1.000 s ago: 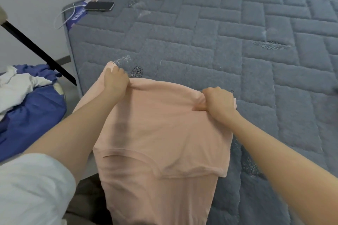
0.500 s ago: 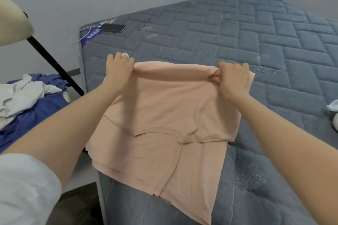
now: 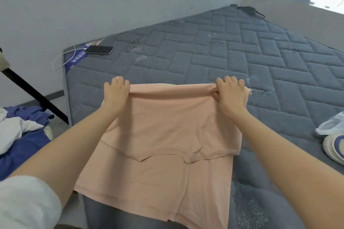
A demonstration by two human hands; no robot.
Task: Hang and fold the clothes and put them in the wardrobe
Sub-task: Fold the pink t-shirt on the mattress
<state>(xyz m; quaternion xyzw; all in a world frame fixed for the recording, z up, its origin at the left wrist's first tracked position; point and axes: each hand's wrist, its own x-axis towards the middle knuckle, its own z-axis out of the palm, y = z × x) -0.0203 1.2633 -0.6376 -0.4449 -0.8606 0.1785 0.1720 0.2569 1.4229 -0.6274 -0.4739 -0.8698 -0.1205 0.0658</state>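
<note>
A peach-pink shirt (image 3: 163,135) lies folded double on the grey quilted mattress (image 3: 242,65), its lower edge hanging over the near side. My left hand (image 3: 116,92) grips the left end of the fold line. My right hand (image 3: 230,93) pinches the right end, with a small corner of fabric sticking out past it. The fold runs taut between both hands, held low over the mattress.
A black phone (image 3: 99,50) with a white cable (image 3: 63,59) lies at the mattress's far-left corner. Blue and white clothes (image 3: 20,135) are piled at the left. A black bar (image 3: 35,98) slants beside them. White items (image 3: 333,135) rest at the right edge.
Both hands have carried the shirt's fold forward and farther apart over the mattress, so more of the garment now lies spread on it. The view has tilted up.
</note>
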